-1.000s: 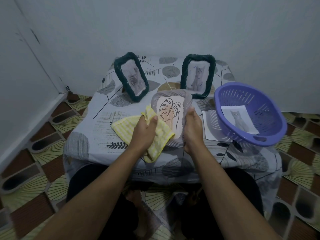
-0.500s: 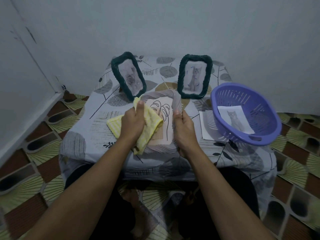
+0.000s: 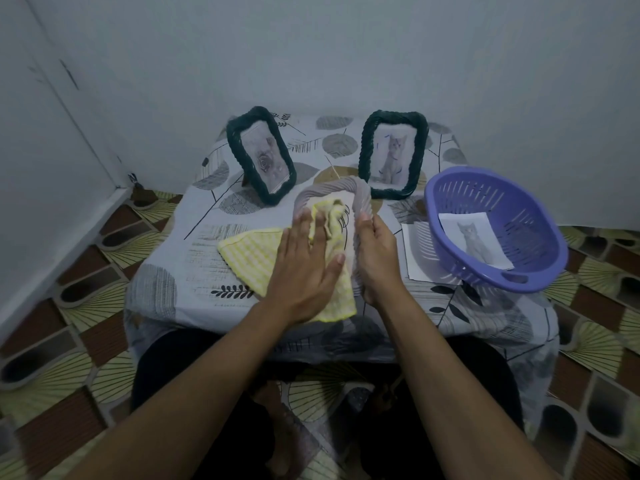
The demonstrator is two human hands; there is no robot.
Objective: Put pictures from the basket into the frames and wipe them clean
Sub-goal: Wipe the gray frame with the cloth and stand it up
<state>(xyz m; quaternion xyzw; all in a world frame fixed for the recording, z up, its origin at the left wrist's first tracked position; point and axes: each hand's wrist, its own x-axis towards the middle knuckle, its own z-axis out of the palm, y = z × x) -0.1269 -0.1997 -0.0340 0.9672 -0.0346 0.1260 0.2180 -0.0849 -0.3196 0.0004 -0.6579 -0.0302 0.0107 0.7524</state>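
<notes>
Left hand (image 3: 304, 268) gone from bunched grip to flat, fingers spread, pressing yellow cloth (image 3: 249, 254) higher up grey frame (image 3: 332, 188) face. Right hand (image 3: 377, 258) curled round frame's right edge; frame sits mid-table between hands. Suggest: light even pressure, sweep into top corners, right hand bracing so frame doesn't slide. Cat picture (image 3: 474, 237) unframed, in purple basket (image 3: 502, 202), right of frame.

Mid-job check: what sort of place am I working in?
Probably a corner of a room in a home. A small, low, cloth-draped table sits against plain painted walls, with patterned floor tiles around it and two dark green picture frames standing on display.
</notes>
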